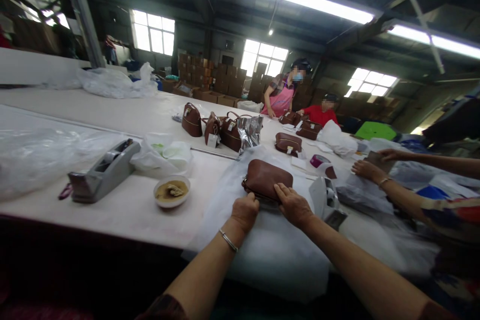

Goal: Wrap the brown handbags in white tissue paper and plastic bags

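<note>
No text or number here is legible.

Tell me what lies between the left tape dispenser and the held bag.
The head view shows a bowl, crumpled plastic just beyond it, then the left side of the white sheet beneath the bag.

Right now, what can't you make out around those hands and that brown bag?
All in the head view:
Underside of the brown bag: hidden by the bag itself.
Fingertips of the left hand: hidden by its own curled fingers.
Any print on the white tag: too small.
Neighbour with the patterned sleeve: cut off by the right edge.
</note>
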Available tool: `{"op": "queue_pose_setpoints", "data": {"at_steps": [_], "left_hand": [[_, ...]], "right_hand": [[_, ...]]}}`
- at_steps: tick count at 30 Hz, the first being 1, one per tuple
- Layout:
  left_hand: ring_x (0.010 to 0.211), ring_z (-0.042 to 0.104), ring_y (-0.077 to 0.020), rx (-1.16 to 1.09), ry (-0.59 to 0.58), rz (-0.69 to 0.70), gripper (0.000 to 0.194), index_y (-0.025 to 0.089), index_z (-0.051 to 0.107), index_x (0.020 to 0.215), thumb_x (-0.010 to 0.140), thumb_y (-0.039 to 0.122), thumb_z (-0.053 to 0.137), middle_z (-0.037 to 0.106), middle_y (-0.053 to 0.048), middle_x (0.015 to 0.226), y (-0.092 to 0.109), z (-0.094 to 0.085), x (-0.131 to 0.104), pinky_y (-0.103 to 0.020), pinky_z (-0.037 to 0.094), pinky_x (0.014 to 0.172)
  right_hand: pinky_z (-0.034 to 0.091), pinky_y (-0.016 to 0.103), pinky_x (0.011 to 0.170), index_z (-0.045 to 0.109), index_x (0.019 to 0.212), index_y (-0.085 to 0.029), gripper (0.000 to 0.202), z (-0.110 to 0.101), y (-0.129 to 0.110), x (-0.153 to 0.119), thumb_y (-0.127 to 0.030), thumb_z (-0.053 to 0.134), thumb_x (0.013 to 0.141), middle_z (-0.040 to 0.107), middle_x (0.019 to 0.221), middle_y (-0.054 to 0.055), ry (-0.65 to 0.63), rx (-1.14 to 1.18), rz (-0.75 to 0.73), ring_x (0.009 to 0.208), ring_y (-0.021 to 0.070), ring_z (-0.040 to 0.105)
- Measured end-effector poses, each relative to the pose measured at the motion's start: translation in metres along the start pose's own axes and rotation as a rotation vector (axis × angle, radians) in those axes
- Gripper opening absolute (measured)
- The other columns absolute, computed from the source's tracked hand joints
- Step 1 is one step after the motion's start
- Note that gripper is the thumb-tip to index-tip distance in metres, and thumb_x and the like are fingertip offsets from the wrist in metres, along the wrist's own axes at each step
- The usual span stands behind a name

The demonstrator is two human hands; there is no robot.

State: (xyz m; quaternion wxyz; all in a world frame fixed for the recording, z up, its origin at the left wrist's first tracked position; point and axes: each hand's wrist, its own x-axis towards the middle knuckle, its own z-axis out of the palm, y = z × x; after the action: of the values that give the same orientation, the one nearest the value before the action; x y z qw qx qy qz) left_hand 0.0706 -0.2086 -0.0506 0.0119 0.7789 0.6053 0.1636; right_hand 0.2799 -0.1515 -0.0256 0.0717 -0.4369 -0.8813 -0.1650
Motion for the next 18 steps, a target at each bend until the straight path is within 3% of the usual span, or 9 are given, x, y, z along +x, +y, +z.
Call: {"op": "queue_pose_setpoints", "data": {"at_steps": [9, 18], "left_hand": [[0.089, 0.066, -0.0224, -0.053, -0.008, -0.051, 0.033, 0.017, 0.069, 0.096, 0.097, 0.016, 0.036, 0.067, -0.013, 0.101, -0.001, 0.002, -0.002, -0.034, 0.052, 0.075], [0.089, 0.066, -0.0222, -0.058, -0.022, -0.059, 0.034, 0.017, 0.069, 0.099, 0.097, 0.016, 0.035, 0.067, -0.012, 0.103, -0.002, 0.000, -0.002, -0.034, 0.053, 0.076]], "right_hand": [[0.050, 0.042, 0.102, 0.040, 0.148, -0.014, 0.070, -0.003, 0.014, 0.005, -0.014, 0.051, 0.079, 0.050, 0.148, 0.015, 0.021, 0.066, 0.016, 0.124, 0.0299, 0.057], [0.050, 0.042, 0.102, 0.042, 0.146, -0.013, 0.069, -0.005, 0.003, 0.003, -0.015, 0.054, 0.079, 0.050, 0.148, 0.016, 0.008, 0.075, 0.032, 0.126, 0.0307, 0.055]]}}
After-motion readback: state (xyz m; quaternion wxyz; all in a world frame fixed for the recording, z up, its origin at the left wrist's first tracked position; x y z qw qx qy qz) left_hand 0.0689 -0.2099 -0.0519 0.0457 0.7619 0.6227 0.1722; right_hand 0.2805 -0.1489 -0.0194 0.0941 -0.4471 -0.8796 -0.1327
